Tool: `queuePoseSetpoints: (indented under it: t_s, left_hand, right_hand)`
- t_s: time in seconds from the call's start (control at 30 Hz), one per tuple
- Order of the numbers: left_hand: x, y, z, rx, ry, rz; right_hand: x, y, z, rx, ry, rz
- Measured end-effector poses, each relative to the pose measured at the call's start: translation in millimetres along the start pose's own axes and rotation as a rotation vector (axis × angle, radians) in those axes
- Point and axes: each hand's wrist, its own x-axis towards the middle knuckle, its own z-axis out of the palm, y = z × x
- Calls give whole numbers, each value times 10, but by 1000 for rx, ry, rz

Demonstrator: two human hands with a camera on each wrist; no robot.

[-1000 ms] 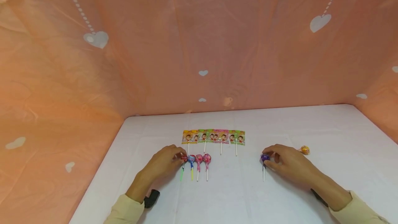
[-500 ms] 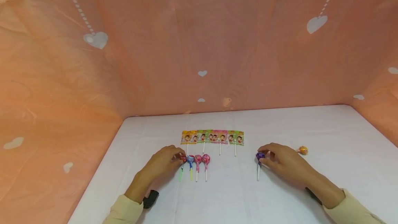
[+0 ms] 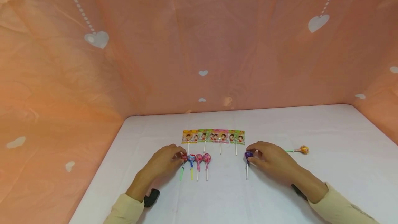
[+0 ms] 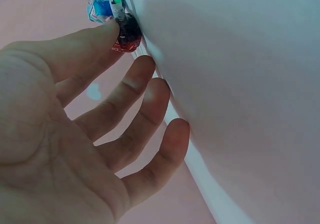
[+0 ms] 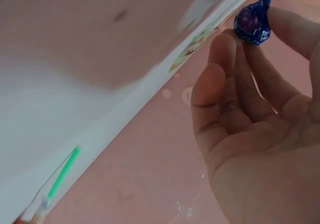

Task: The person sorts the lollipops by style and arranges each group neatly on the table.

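Observation:
At the left end of the near row, my left hand (image 3: 162,163) pinches the head of a red lollipop (image 3: 184,157) with a green stick. In the left wrist view its thumb and index finger meet that red lollipop (image 4: 128,36), while the other fingers are spread along the table. A blue lollipop (image 3: 191,158) and two pink ones, the nearer being a pink lollipop (image 3: 199,158), lie beside it. Farther right, my right hand (image 3: 275,159) pinches a purple lollipop (image 3: 248,155) by its head, its white stick pointing toward me. The right wrist view shows this purple lollipop (image 5: 252,24) between thumb and fingers.
Behind the near row lies a row of flat-wrapped lollipops, among them a yellow packet (image 3: 189,136) and a green packet (image 3: 237,137). An orange-yellow lollipop (image 3: 304,149) lies right of my right hand. A heart-patterned pink cloth (image 3: 202,44) rises behind the white table (image 3: 217,199).
My right hand has moved left with the purple lollipop, toward the near row. More of the orange-yellow lollipop's green stick now shows. My left hand has stayed at the red lollipop.

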Motion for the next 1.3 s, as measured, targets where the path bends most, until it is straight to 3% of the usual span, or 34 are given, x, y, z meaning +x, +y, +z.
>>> queuePoseSetpoints:
  t_s: [0.27, 0.43, 0.83, 1.13, 1.3]
  left_hand:
    - [3, -3, -1, -15, -11, -10]
    - [5, -8, -2, -10, -3, 26]
    - [11, 2, 13, 11, 19, 45]
    - [35, -5, -7, 24, 34, 42]
    - [21, 8, 19, 16, 18, 10]
  right_hand:
    - [123, -92, 94, 6, -20, -39]
    - [190, -171, 151, -3, -48, -30]
    - [340, -337, 302, -28, -50, -74]
    - [461, -443, 378, -9, -57, -56]
    - [491, -495, 407, 11, -66, -64]
